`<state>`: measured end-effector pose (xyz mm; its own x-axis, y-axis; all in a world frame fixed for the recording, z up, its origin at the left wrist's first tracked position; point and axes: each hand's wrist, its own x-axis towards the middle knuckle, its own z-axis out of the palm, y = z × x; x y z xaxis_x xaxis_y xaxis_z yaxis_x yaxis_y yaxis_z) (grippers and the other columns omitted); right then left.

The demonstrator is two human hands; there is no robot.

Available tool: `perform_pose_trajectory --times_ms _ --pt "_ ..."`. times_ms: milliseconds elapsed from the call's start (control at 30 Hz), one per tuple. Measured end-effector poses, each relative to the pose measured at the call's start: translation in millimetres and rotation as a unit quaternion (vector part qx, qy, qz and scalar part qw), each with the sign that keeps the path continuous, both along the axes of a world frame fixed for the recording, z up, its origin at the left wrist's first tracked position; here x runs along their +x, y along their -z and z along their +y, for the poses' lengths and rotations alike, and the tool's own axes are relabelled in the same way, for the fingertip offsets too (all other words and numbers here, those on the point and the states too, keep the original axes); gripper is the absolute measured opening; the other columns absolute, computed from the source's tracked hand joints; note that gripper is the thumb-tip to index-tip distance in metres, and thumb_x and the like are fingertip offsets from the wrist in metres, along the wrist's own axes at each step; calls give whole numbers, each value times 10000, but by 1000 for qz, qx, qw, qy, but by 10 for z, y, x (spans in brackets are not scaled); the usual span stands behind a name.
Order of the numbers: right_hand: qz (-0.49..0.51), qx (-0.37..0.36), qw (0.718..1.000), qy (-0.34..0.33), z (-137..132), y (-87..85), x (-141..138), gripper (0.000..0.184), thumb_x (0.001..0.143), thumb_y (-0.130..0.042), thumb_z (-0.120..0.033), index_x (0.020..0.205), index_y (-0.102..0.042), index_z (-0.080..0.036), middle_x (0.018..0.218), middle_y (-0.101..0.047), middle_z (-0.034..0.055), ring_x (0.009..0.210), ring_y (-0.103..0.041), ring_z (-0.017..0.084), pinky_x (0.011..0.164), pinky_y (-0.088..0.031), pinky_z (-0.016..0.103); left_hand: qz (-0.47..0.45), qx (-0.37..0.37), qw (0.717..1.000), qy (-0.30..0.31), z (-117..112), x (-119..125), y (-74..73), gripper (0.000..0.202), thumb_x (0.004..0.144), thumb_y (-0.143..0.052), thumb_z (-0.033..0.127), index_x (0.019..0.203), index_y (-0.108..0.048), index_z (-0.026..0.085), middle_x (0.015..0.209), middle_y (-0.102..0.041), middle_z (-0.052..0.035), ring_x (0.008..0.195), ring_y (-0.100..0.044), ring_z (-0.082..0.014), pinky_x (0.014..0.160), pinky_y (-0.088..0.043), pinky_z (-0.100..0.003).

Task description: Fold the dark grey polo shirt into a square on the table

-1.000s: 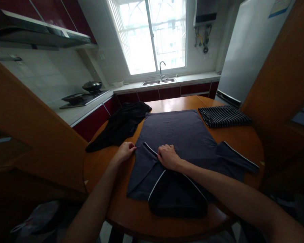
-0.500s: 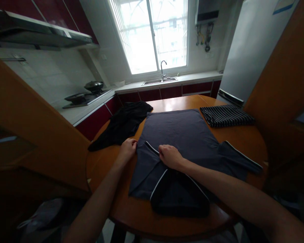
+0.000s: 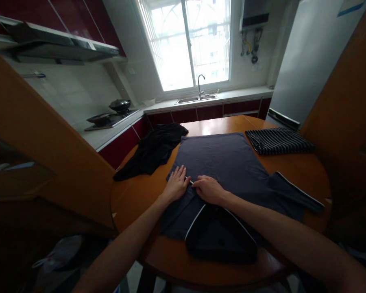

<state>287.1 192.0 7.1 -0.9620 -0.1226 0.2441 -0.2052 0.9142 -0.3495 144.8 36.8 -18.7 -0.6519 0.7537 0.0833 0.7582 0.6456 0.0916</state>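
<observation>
A dark grey-blue polo shirt [image 3: 222,158] lies spread on the table, its black, white-edged collar [image 3: 221,240] towards me. The sleeve on the left is folded inward over the body, while the sleeve [image 3: 293,193] on the right sticks out sideways. My left hand [image 3: 176,185] rests flat on the folded sleeve with its fingers stretched out. Close beside it, my right hand [image 3: 210,189] has curled fingers pinching the white-trimmed sleeve edge. Part of the shirt below my right forearm is hidden.
The round wooden table [image 3: 131,199] carries a crumpled black garment [image 3: 158,144] at the left and a folded black-and-white striped cloth [image 3: 279,141] at the back right. Beyond are a counter with a sink [image 3: 198,98], a stove with pans [image 3: 119,106] and a fridge [image 3: 311,61].
My left hand has moved right from the shirt's left edge onto the folded sleeve, and its fingers have spread flat. My right hand stays at the sleeve edge. The view has shifted slightly.
</observation>
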Motion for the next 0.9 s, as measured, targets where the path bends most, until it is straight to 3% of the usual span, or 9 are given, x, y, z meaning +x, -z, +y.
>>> perform_pose_trajectory --times_ms 200,367,533,633,700,800,900 --pt "-4 -8 1000 6 4 18 1 353 938 -456 -167 1115 -753 -237 982 -701 71 948 -649 191 896 -439 272 7 -4 998 -57 11 -129 -10 601 1042 -251 453 1546 -337 138 1615 -263 -165 1503 -220 -310 1196 -160 -535" --pt "-12 -27 1000 7 55 -82 -1 309 930 -493 -162 1063 -764 -228 986 -705 71 937 -657 185 859 -452 263 35 -16 998 -59 21 -139 19 605 1042 -257 441 1542 -339 110 1606 -284 -174 1497 -239 -313 1192 -187 -531" --pt "60 -153 985 51 382 -550 69 241 866 -590 -139 1034 -759 -174 909 -727 54 787 -648 148 747 -469 242 59 -27 997 -53 27 -133 0 594 1044 -253 414 1524 -373 85 1595 -314 -176 1488 -266 -313 1183 -224 -537" --pt "115 -226 962 100 727 -869 262 207 863 -619 -183 1016 -758 -170 841 -741 38 729 -649 141 677 -478 240 71 -3 996 -56 35 -131 -13 574 1040 -263 407 1503 -413 102 1583 -346 -173 1482 -280 -321 1174 -243 -552" --pt "133 -238 952 142 1001 -978 471 197 850 -644 -220 1005 -758 -173 830 -746 41 739 -664 153 671 -492 250 86 29 995 -39 42 -116 -24 563 1033 -293 410 1487 -441 111 1579 -356 -173 1482 -277 -328 1177 -242 -558" --pt "121 -238 939 216 1453 -896 882 215 827 -665 -253 1003 -753 -166 869 -756 66 767 -687 179 696 -521 277 75 79 994 30 59 -38 -77 541 1029 -325 412 1476 -460 139 1587 -349 -154 1490 -262 -314 1188 -231 -551" --pt "94 -211 917 326 1881 -577 1360 207 799 -668 -247 964 -756 -158 931 -765 98 813 -705 205 739 -533 294 -7 99 986 135 92 125 -229 531 1036 -333 411 1506 -414 178 1604 -324 -120 1496 -252 -283 1195 -230 -544"
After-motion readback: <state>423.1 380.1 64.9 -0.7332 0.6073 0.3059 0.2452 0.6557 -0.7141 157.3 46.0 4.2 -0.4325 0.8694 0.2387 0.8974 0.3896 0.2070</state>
